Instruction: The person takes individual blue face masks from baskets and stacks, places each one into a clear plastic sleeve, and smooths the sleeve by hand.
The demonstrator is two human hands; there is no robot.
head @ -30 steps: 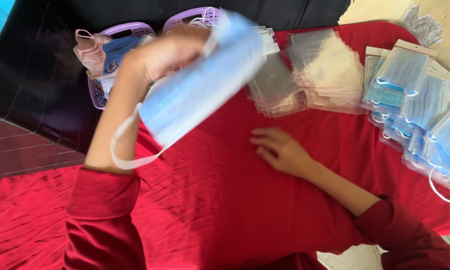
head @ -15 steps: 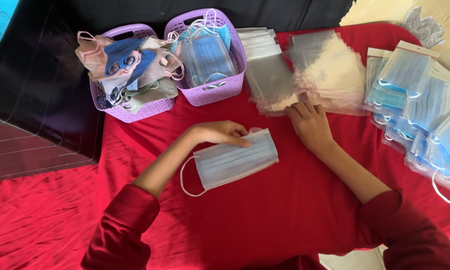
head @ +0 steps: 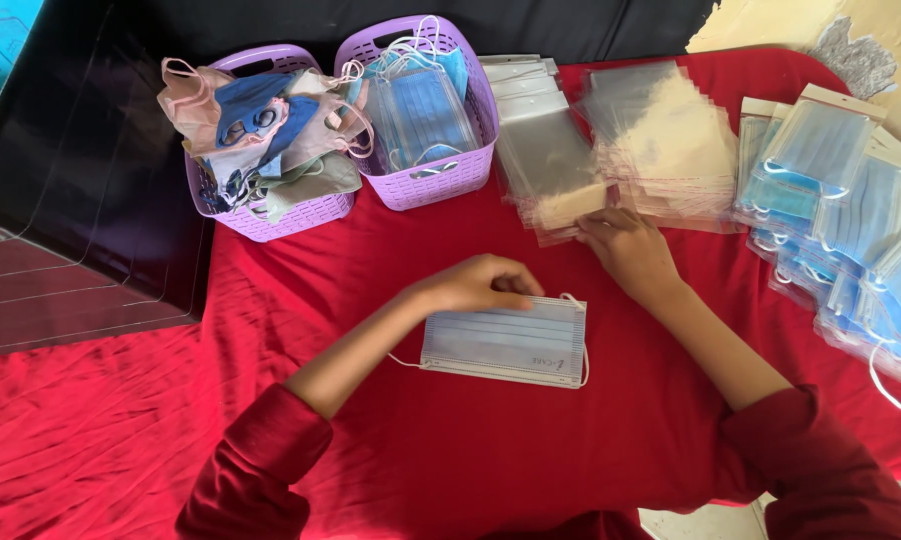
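Red cloth (head: 271, 400) spread over the whole work surface as a plain bed for sorting. Pale blue pleated face mask (head: 504, 340) laid flat near the middle of it, long edges running left to right, one white ear loop (head: 580, 335) curling at its right end. Left hand (head: 476, 283) resting on the mask's upper edge, fingers curled downward and pressing the top rim, apparently to pin it flat against the cloth; not closed around it, no lifting grip visible. Mask body lying just below and in front of those fingertips, most of it uncovered. Right hand (head: 626, 250) reaching away to the stack of clear plastic sleeves (head: 551, 165), fingertips on the nearest corner of the pile, seemingly pinching or peeling the top sleeve; exact closure of the fingers not discernible. Second fan of clear sleeves (head: 671, 140) just beside the first. Two lilac baskets at the far edge, within arm's reach: left basket (head: 271, 215) heaped with mixed cloth masks, right basket (head: 431, 180) holding blue masks. Bagged blue masks (head: 831, 190) overlapped in rows on the right, kept well apart from the loose stock.
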